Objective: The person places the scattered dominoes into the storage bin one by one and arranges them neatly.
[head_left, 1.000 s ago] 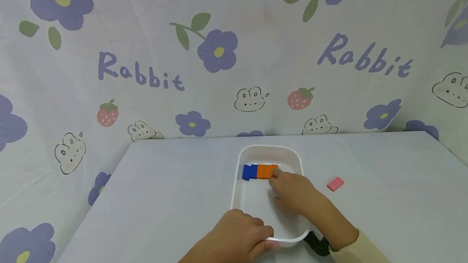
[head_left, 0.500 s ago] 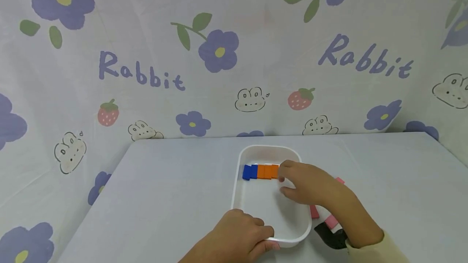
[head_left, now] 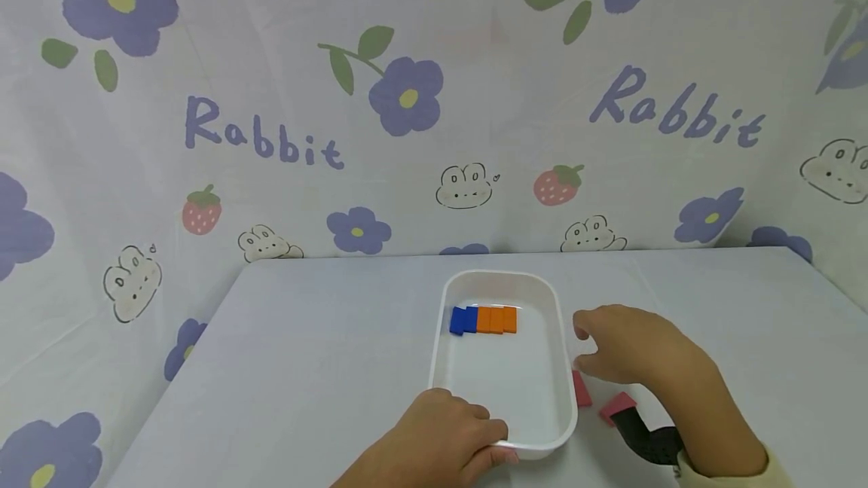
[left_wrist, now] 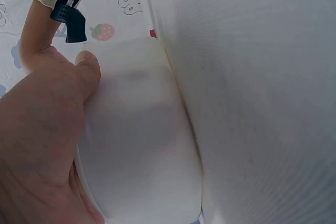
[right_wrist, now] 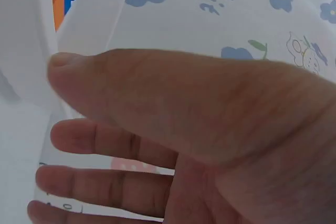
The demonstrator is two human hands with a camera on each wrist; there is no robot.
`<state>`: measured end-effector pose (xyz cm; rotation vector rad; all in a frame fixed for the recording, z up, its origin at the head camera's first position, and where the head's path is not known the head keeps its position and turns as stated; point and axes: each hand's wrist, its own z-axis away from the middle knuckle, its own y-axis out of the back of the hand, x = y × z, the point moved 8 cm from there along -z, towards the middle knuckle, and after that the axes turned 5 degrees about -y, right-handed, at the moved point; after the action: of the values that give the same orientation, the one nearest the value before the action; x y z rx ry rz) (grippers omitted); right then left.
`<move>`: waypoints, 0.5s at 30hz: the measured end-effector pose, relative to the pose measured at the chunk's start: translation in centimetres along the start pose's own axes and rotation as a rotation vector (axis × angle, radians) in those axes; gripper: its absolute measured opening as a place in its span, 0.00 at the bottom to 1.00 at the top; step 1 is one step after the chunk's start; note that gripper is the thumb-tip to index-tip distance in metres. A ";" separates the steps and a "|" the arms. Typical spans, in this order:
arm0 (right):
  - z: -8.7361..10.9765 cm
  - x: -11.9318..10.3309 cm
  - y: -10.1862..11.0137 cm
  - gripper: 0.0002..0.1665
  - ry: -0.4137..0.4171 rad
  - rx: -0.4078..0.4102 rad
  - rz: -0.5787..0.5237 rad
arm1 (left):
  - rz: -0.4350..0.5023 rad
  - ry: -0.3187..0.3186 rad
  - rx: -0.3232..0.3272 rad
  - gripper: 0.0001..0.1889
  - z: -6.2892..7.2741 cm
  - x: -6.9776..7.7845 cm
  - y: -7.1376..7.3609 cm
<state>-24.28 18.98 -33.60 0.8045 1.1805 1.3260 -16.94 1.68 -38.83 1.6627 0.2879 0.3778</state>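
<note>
White tray point(head_left: 505, 386): lower middle of my head view, long sides running away from the person.
Blue pieces point(head_left: 464, 320): two, at the left end of a slightly uneven row inside the tray's far end.
Orange pieces point(head_left: 496, 320): three, carrying that row rightward; it stops short of the tray's right wall.
Near pink piece point(head_left: 582, 390): outside, just beside the right wall; contact I cannot judge.
Second pink piece point(head_left: 615, 405): further right and a little lower, next to the black wrist mount point(head_left: 647, 439) in my head view.
Left hand point(head_left: 447, 431): bottom centre, pinching the tray's near rim, fingers hooked over it, thumb outside.
Right hand point(head_left: 631, 345): right of the tray, thumb and fingers spread with nothing between them; I cannot tell whether it touches the tabletop point(head_left: 339, 345).
Tray step: I read it as laying pieces in the row, between one placement and another.
Pink pickup: I'd say the next move calls for a thumb-and-fingertip pinch on one pink piece, left hand bracing the tray.
Table surface: pale, smooth-looking, spanning the lower frame.
Backdrop point(head_left: 495, 119): white cloth with purple flowers, strawberries, rabbits and "Rabbit" lettering fills the upper frame.
</note>
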 end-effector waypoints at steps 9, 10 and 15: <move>0.2 1.0 -0.9 0.24 -0.094 -0.065 0.006 | -0.088 -0.042 0.051 0.18 0.0 0.4 0.3; 0.2 1.1 -1.0 0.24 -0.101 -0.071 0.002 | -0.097 -0.047 0.058 0.18 0.0 0.5 0.4; -0.2 1.7 -1.7 0.21 -0.137 -0.111 -0.006 | -0.114 -0.061 0.076 0.18 0.0 0.6 0.6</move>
<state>-24.20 20.41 -35.62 0.7975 0.9921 1.2984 -16.39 1.82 -38.23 1.7205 0.3534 0.2326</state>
